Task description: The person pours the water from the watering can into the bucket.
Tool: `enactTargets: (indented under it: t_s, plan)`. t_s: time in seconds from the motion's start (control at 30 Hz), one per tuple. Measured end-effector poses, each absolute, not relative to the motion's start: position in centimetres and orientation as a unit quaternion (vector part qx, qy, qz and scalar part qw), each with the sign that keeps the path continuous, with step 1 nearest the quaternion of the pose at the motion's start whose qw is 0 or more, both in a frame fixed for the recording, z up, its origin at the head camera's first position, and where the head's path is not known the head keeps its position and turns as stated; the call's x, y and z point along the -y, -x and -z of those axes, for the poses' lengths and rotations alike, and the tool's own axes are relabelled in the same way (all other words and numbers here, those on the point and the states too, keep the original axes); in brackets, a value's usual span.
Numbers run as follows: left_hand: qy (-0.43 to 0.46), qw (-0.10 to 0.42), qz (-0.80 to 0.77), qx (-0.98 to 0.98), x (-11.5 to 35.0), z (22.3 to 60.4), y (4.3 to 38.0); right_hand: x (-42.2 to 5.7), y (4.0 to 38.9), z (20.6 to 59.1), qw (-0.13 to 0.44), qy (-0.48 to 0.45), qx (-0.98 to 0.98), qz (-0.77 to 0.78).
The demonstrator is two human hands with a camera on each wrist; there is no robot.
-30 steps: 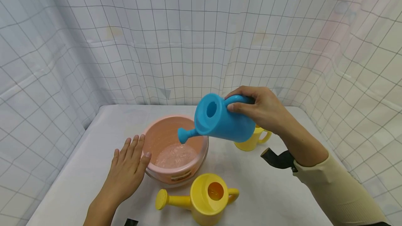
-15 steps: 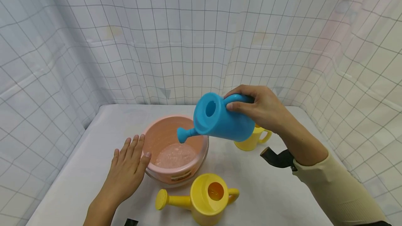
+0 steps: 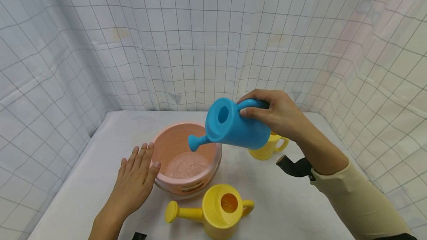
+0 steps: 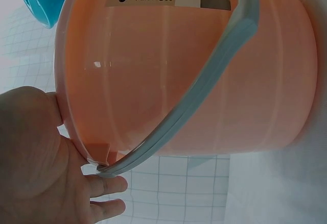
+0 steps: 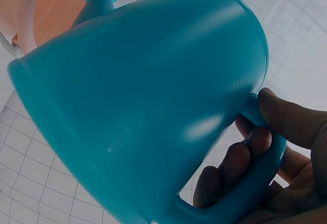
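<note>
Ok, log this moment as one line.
right hand: grips blue watering can, tilted, spout over pink bucket | left hand: touches bucket | nearer yellow watering can: upright

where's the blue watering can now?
Head view, just right of center: the blue watering can is held tilted by the right hand, spout over the pink bucket, up-frame from the yellow watering can.

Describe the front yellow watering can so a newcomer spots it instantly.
On the white surface, find the pink bucket. Nearer the camera stands the yellow watering can, its spout pointing left in the head view. Colour sets it apart from the blue can in the right hand; its visible spout, from the partly hidden yellow vessel behind.
</note>
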State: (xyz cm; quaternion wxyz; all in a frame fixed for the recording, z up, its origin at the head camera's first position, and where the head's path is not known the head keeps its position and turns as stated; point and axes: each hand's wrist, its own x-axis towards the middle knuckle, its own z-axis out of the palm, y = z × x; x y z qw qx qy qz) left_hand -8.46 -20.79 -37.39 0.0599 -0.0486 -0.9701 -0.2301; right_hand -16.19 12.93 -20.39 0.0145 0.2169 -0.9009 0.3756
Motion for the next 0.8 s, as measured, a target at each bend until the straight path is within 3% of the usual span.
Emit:
enactTargets:
  t_s: [0.8]
  plan:
    - [0.052,0.064,0.230,0.970,20.74,37.44,8.41,-12.57,16.30,20.03,-0.001,-0.210,0.903,-0.375]
